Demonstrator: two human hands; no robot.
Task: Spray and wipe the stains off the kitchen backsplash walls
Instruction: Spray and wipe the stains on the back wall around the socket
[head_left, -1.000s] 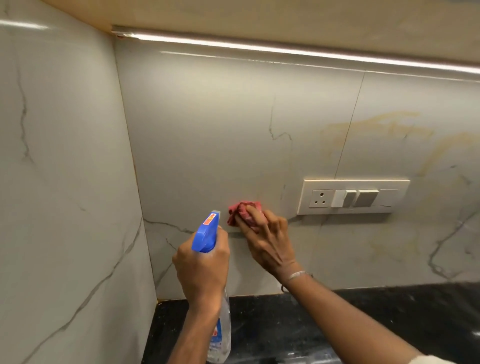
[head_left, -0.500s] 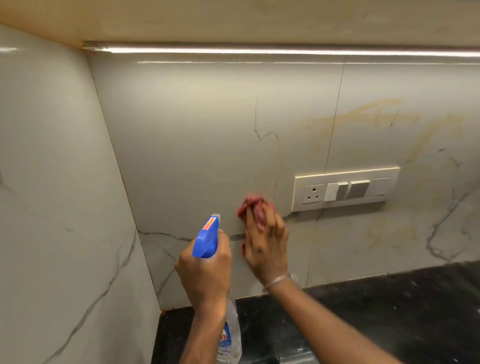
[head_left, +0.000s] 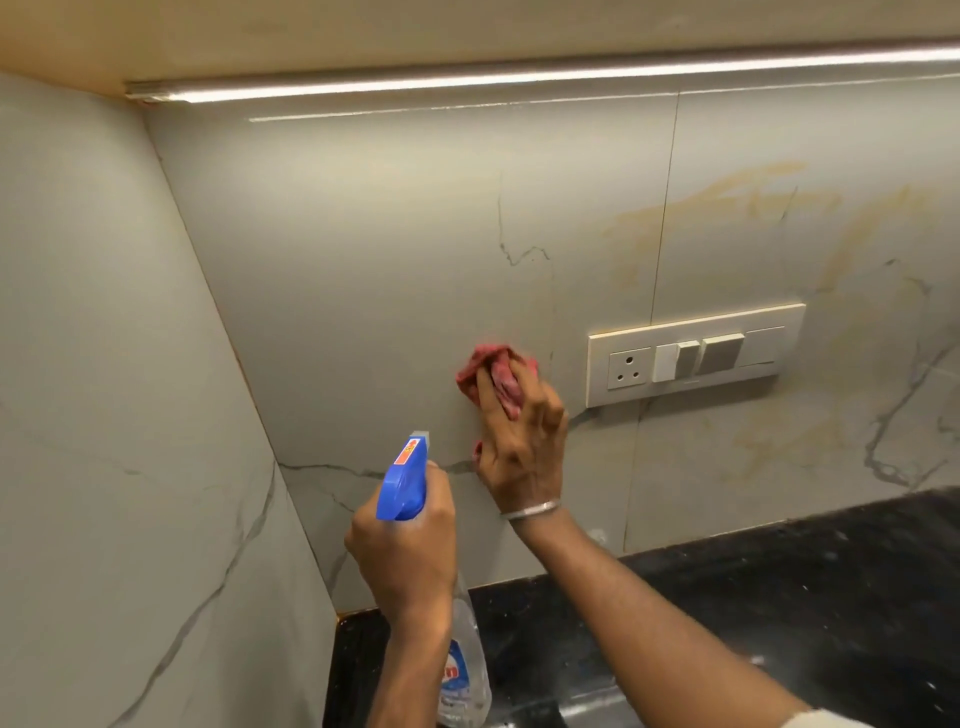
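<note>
The right hand grips a crumpled pink cloth bunched between its fingers and presses it against the grey veined backsplash, just left of the cream switch plate. The left hand is wrapped round the neck of a clear spray bottle, held upright above the black tabletop. Its blue-and-red label and the orange sticker on the blue sprayer head are too blurred to read; yellowish stains streak the tiles above the switches.

A black, white-flecked countertop stretches beneath the left hand and right hand, butting the pale backsplash beyond them.
</note>
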